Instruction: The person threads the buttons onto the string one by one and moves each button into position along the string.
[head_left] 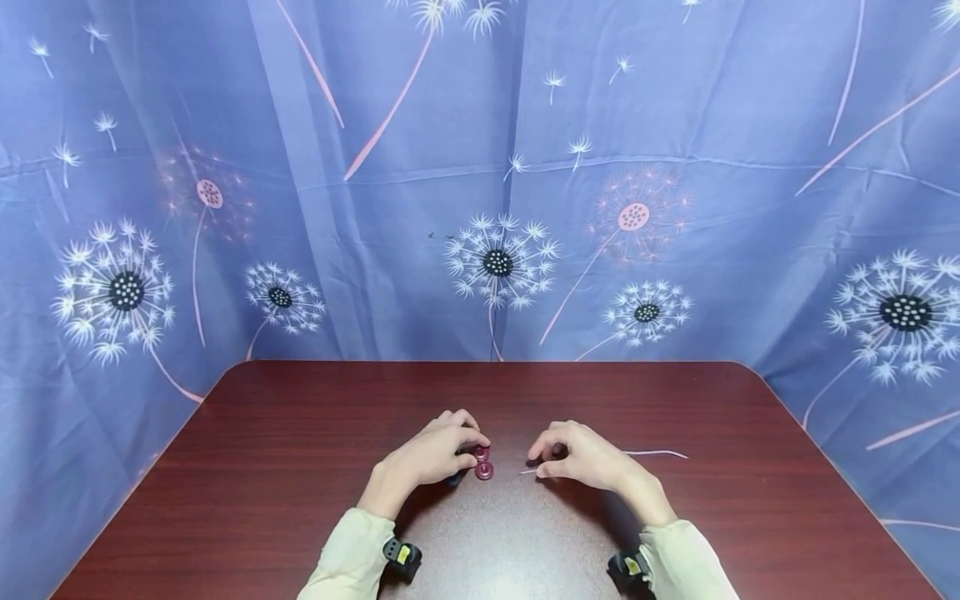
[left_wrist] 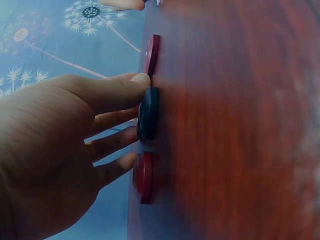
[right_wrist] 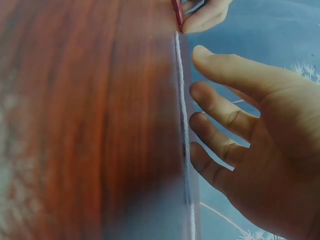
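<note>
My left hand [head_left: 429, 452] is lowered to the table, its fingertips right at several button-like discs lying there. A red disc [head_left: 484, 471] with a round rim lies just beyond the thumb tip, and another red one [head_left: 482, 454] shows between thumb and index finger. In the left wrist view, a dark blue disc [left_wrist: 148, 114] lies below the thumb, with a red disc [left_wrist: 145, 178] near the little finger. Over a thin white cord [right_wrist: 183, 107], my right hand [head_left: 585, 457] hovers with relaxed, spread fingers. Part of the cord is hidden under that hand in the head view.
The dark red wooden table [head_left: 315, 400] has rounded far corners. A blue curtain [head_left: 405, 200] with dandelion prints hangs behind and beside it. Black wrist cameras are strapped over both light sleeves [head_left: 348, 554].
</note>
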